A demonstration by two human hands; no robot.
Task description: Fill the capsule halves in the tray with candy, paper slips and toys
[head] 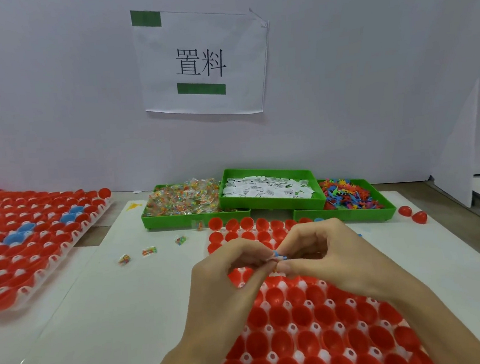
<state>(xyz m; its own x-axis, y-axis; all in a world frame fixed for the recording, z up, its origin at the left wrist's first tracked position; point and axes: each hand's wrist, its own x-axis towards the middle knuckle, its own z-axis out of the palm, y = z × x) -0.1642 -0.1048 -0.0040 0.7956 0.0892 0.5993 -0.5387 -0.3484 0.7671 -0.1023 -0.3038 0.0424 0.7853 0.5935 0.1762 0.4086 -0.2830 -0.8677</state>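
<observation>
The white plastic tray (292, 326) with round red capsule halves (304, 295) lies in front of three green bins. Above it the left hand (226, 273) and right hand (323, 250) meet, fingertips pinching one small blue toy (277, 255).

Glossy red plastic capsule halves (302, 315) catch the light, smooth as glass, seated in a milky, translucent plastic tray (292, 326). Behind, three green bins (272, 200) show hard, matt plastic. Candy (182, 200) glitters in clear, crinkly wrappers; the paper slips (265, 189) look flat and dull; the toys (347, 194) look like bright moulded plastic. The white table (122, 308) has a soft sheen. A matt paper sign (202, 63) hangs above.
</observation>
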